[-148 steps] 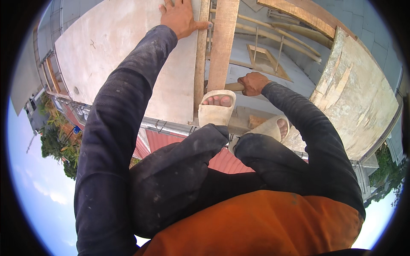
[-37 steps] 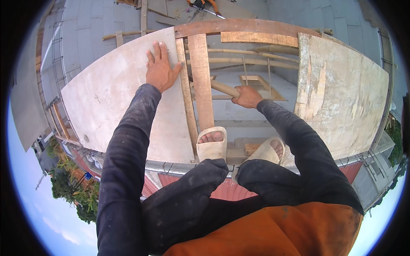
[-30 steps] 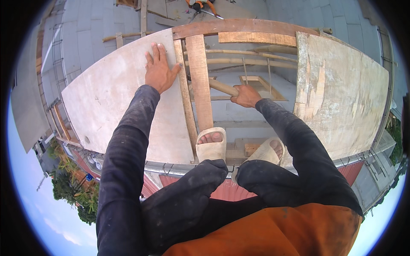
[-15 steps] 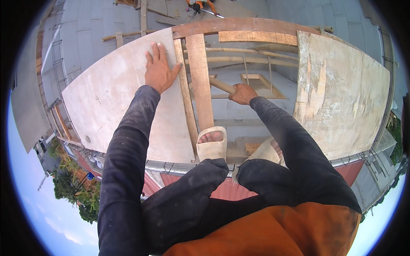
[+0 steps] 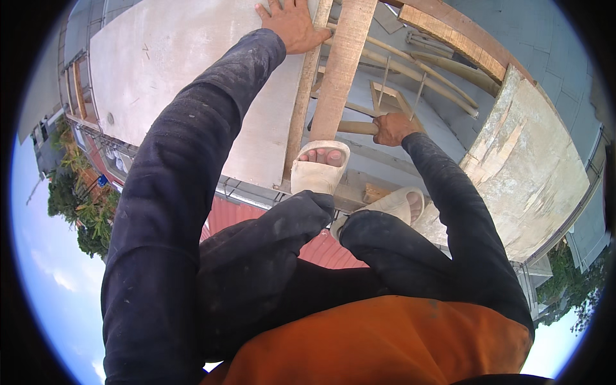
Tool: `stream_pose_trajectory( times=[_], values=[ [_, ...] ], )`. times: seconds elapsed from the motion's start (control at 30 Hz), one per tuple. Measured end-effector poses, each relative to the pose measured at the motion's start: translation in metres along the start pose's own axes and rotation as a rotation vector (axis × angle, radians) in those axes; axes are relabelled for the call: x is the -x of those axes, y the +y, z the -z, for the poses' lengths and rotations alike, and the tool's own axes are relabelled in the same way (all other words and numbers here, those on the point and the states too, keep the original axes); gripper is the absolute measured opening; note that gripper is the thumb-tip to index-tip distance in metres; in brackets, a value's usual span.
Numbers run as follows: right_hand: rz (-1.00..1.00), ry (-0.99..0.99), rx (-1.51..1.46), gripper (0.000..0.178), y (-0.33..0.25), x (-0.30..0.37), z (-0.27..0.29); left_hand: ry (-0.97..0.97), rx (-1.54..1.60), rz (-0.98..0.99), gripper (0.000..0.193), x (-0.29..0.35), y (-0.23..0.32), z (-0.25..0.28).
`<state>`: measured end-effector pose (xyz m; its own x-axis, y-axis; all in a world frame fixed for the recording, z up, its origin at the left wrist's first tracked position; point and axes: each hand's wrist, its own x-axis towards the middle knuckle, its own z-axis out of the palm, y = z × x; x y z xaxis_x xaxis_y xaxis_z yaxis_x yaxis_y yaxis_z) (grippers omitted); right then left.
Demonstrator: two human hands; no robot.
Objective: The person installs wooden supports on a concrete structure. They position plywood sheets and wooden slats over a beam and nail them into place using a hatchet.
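Observation:
My left hand (image 5: 290, 24) lies flat with fingers spread on a pale plywood sheet (image 5: 186, 70), its thumb reaching the batten (image 5: 301, 109) along the sheet's edge. My right hand (image 5: 393, 129) is closed round the thick wooden handle of what looks like a hammer (image 5: 357, 127). The handle points left behind an upright wooden plank (image 5: 340, 70), which hides most of the tool's head. Below the plank's lower end is my left foot in a beige sandal (image 5: 316, 176). My right sandal (image 5: 394, 206) rests on the framing at the gap's near edge.
A worn, flaking plywood sheet (image 5: 532, 173) flanks the gap on the right. Bamboo poles (image 5: 410, 69) and thin rods cross the opening, with a grey surface far below. Red corrugated sheeting (image 5: 237, 215) and treetops (image 5: 83, 212) lie beyond the near edge.
The view has turned and tipped nearer, so the plywood and plank sit higher and tilted. My left hand stays flat on the sheet; my right hand still grips the handle, now more level.

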<state>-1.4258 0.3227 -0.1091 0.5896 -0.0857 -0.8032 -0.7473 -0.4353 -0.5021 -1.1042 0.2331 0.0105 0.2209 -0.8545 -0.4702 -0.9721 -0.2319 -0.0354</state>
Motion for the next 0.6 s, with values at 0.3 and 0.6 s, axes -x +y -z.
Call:
stream_pose_trajectory(
  times=[0.3, 0.6],
  values=[
    [0.003, -0.111, 0.071, 0.039, -0.012, 0.015, -0.033, -0.086, 0.058, -0.002, 0.134, 0.017, 0.006, 0.022],
    [0.091, -0.133, 0.081, 0.037, -0.023, 0.009, -0.032, -0.015, 0.043, 0.014, 0.137, 0.014, 0.002, 0.010]
  ],
)
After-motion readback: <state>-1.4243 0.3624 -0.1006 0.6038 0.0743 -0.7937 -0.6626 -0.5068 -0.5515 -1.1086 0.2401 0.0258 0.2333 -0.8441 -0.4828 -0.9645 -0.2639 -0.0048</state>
